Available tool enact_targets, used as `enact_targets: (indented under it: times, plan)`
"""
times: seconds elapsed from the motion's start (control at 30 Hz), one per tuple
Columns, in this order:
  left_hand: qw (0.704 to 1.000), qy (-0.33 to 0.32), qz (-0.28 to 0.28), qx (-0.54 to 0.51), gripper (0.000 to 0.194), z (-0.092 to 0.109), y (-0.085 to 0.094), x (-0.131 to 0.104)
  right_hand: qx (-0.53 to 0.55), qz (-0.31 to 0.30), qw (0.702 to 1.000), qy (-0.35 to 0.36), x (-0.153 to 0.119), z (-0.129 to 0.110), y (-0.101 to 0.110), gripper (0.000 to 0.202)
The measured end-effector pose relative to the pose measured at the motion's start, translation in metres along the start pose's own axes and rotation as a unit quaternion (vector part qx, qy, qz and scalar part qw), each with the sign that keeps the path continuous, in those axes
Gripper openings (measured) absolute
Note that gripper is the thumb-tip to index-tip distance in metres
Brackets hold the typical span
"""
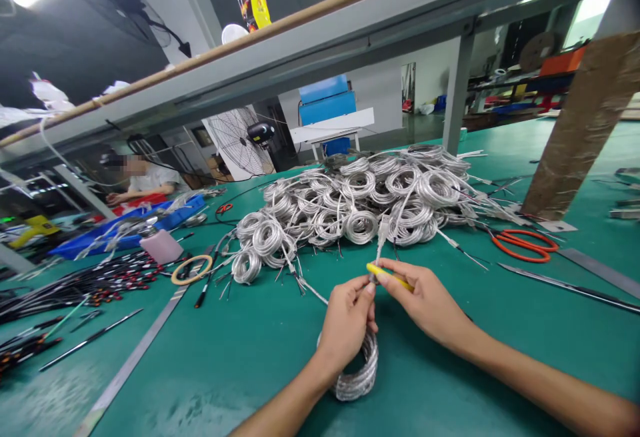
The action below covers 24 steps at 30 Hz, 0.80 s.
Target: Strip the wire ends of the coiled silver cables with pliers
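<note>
A coil of silvery, clear-jacketed cable [359, 385] sits on the green table under my left hand [345, 320]. The fingers of that hand are closed in a pinch on a short part of the cable near its end; the exact spot is mostly hidden. My right hand [425, 297] is wrapped round a small yellow tool [397, 278], whose tip meets the left fingertips. Its kind cannot be made out. A pale cable end [383, 237] rises just beyond the right fingers. Behind both hands lies a large heap of similar cable coils [320, 207].
To the right lie orange-handled scissors [525, 245], a pointed tool [575, 286] and a steel ruler [603, 270]. At left are black cables [75, 284], a tape roll [192, 269], a pink bottle [161, 246] and a blue tray [125, 227]. A person [145, 174] sits beyond.
</note>
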<state>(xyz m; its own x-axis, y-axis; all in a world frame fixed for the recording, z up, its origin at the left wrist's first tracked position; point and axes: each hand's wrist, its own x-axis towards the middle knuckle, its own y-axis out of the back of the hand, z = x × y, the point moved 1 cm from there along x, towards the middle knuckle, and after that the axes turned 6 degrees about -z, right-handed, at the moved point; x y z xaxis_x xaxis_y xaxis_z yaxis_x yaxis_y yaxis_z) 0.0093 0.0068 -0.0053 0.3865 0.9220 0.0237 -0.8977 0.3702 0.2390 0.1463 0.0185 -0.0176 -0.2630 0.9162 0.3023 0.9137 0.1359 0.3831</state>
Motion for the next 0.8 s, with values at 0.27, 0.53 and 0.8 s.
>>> enact_targets:
  times: [0.27, 0.53, 0.8]
  plan:
    - [0.999, 0.008, 0.035, 0.003, 0.024, -0.002, -0.001, 0.001, -0.007, -0.021, 0.999, -0.026, -0.002, -0.003, -0.003, 0.044]
    - [1.000, -0.007, 0.001, 0.000, 0.028, -0.001, -0.001, -0.001, -0.041, -0.020, 0.999, -0.005, -0.004, 0.001, 0.001, 0.040]
    - [0.996, 0.022, -0.062, -0.058, 0.040, 0.001, 0.002, 0.001, 0.101, -0.073, 0.992, 0.002, 0.006, -0.006, 0.015, 0.035]
